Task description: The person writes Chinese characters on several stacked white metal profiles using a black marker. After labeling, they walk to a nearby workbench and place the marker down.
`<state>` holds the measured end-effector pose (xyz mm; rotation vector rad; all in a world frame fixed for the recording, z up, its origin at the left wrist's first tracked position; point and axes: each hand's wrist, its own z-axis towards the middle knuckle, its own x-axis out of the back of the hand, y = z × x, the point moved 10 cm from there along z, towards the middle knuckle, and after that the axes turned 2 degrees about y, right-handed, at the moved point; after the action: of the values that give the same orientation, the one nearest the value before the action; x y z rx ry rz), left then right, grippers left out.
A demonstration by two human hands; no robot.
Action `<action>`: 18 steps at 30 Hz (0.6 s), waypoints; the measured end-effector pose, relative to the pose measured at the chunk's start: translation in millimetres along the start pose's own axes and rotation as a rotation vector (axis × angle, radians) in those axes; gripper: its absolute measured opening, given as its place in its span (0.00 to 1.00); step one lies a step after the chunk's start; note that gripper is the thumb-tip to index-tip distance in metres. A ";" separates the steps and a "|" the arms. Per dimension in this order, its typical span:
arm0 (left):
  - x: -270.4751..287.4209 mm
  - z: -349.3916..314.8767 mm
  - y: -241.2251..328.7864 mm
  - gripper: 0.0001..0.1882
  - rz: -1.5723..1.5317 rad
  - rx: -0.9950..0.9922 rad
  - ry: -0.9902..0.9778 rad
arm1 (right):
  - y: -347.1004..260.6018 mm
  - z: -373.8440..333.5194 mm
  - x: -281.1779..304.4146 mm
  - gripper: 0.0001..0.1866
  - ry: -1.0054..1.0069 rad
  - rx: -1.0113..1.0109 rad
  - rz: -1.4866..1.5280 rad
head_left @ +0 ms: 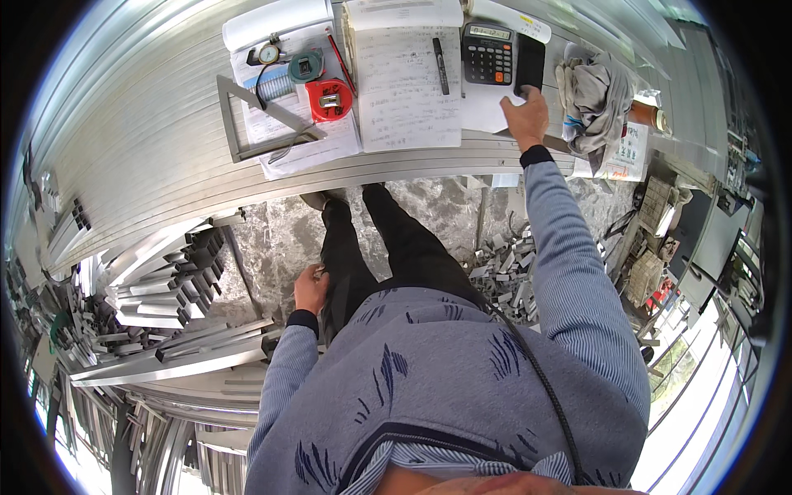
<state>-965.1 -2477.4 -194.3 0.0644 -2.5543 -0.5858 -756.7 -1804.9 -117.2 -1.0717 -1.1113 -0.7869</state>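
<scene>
My right hand (528, 120) reaches over the bench at the lower end of a black phone (529, 62). Its thumb and forefinger stand apart, and a fingertip lies on or just at the phone's edge. The other fingers are partly hidden. Left of the phone, a black calculator (488, 54) rests on white paper. Down by my thigh hangs my left hand (310, 289), loosely curled with a gap between thumb and finger; nothing shows in it. Handwritten sheets (404, 99) lie mid-bench with a black marker pen (440, 66) on them.
A red tape measure (330, 101), a green round tape (305, 66), a dial gauge (269, 54), a red pencil (341, 62) and a metal set square (231, 124) lie on papers at left. Grey cloth (596, 99) is bunched at right. Metal profiles (165, 285) and offcuts (505, 272) lie below the bench.
</scene>
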 end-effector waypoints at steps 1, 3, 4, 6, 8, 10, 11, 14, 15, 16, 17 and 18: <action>-1.2 0.9 2.8 0.21 -0.005 -0.006 -0.001 | -22.4 -8.4 -4.2 0.24 -0.023 0.050 0.040; -0.1 1.6 6.5 0.21 0.000 -0.003 -0.003 | -63.2 -24.8 -20.4 0.21 -0.120 0.059 0.089; -0.7 2.3 8.3 0.21 0.008 0.008 0.001 | -82.2 -27.7 -31.0 0.21 -0.188 0.041 0.112; 4.8 -0.1 8.4 0.21 0.002 0.021 0.019 | -117.9 -26.0 -42.5 0.22 -0.220 0.046 0.053; 7.0 0.9 12.3 0.21 -0.037 0.008 0.037 | -144.5 -19.6 -53.4 0.22 -0.243 0.078 -0.073; 9.7 -2.1 9.7 0.21 -0.048 0.014 0.054 | -156.7 -16.0 -62.1 0.21 -0.278 0.074 -0.132; 9.8 -3.0 7.6 0.21 -0.056 0.018 0.059 | -159.4 -14.7 -65.3 0.21 -0.300 0.062 -0.176; 6.7 -8.6 -5.4 0.21 -0.092 0.026 0.078 | -175.6 -22.6 -69.3 0.20 -0.352 0.069 -0.077; 4.0 -11.6 -10.7 0.21 -0.110 0.023 0.086 | -187.9 -28.4 -71.1 0.20 -0.363 0.096 -0.030; 0.6 -14.2 -18.2 0.21 -0.089 0.037 0.083 | -202.3 -34.0 -74.9 0.20 -0.402 0.135 0.005; -1.9 -16.0 -25.5 0.21 -0.073 0.047 0.083 | -218.3 -39.2 -78.5 0.20 -0.439 0.175 0.040; -5.7 -17.6 -35.1 0.21 -0.056 0.086 0.070 | -236.4 -43.5 -81.7 0.20 -0.473 0.222 0.081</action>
<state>-953.7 -2515.3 -198.1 0.1837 -2.5159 -0.4865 -981.2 -1922.0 -134.6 -1.1334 -1.5031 -0.3380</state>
